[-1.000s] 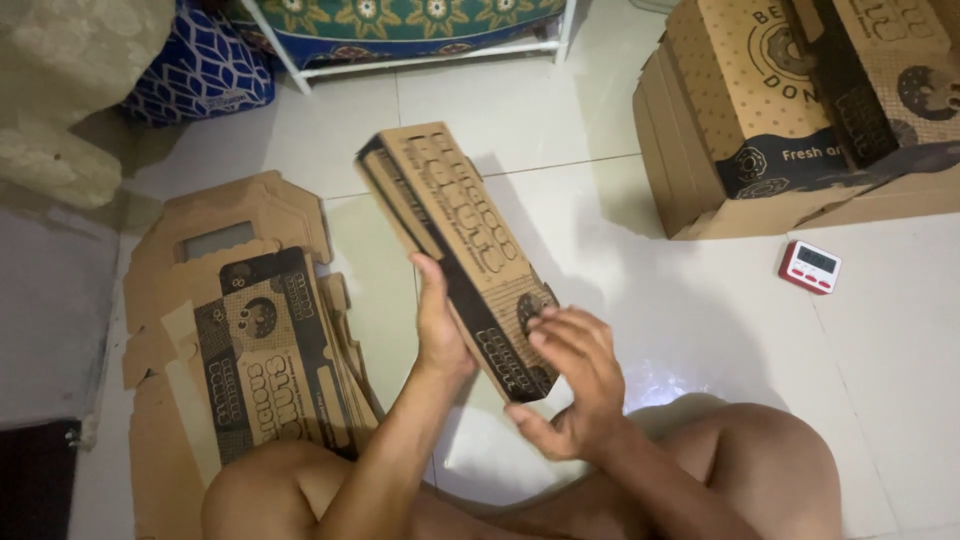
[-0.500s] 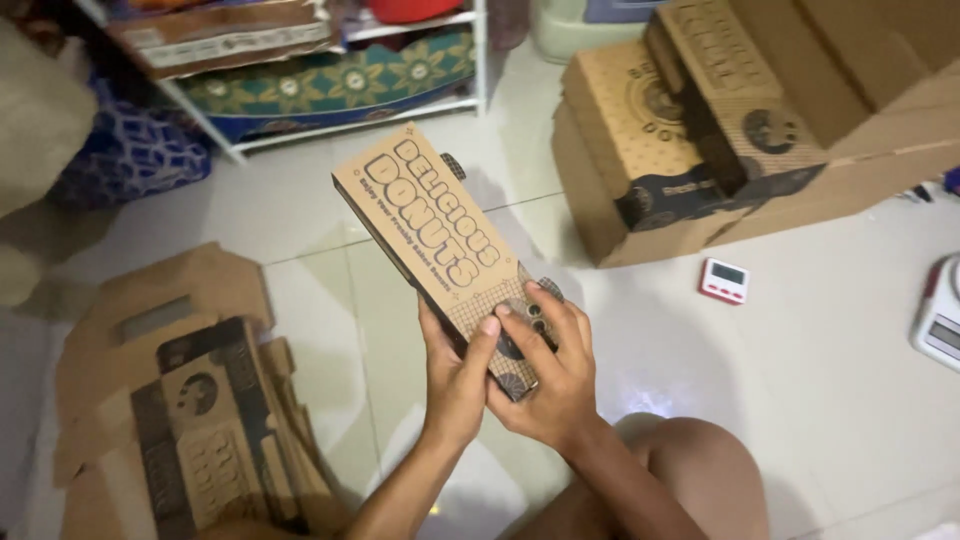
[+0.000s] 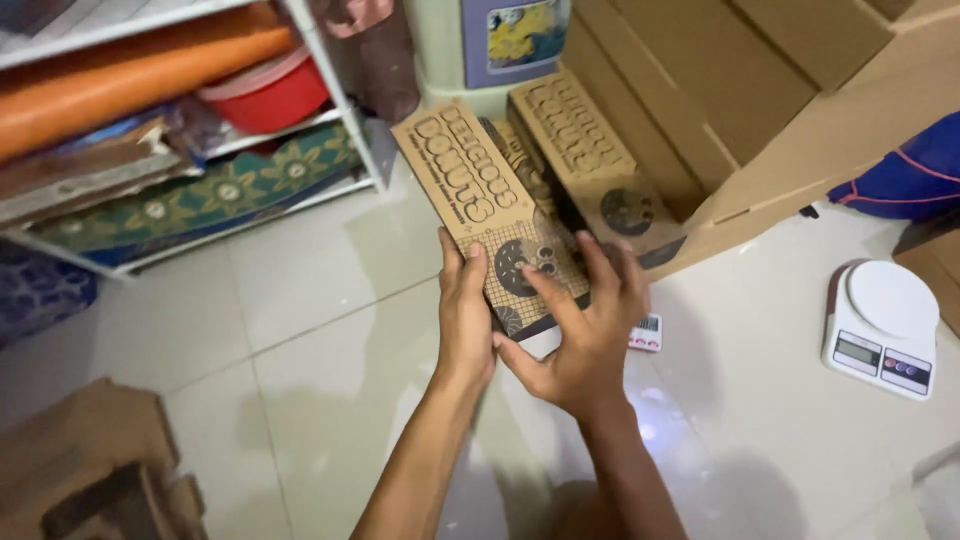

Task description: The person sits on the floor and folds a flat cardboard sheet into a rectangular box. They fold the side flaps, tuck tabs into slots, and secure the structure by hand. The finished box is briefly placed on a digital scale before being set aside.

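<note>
Flat cardboard box (image 3: 487,210) btwn both hands, left (image 3: 466,322) & right (image 3: 583,335).

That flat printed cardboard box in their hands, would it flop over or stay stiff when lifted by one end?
The cardboard box probably stays fairly stiff: it sticks out straight past the left hand and right hand without sagging. It looks light, since fingertips alone hold its near end. Being thin, it would likely bend if pressed mid-panel.

Flat printed carton (image 3: 487,215) between both hands
</note>
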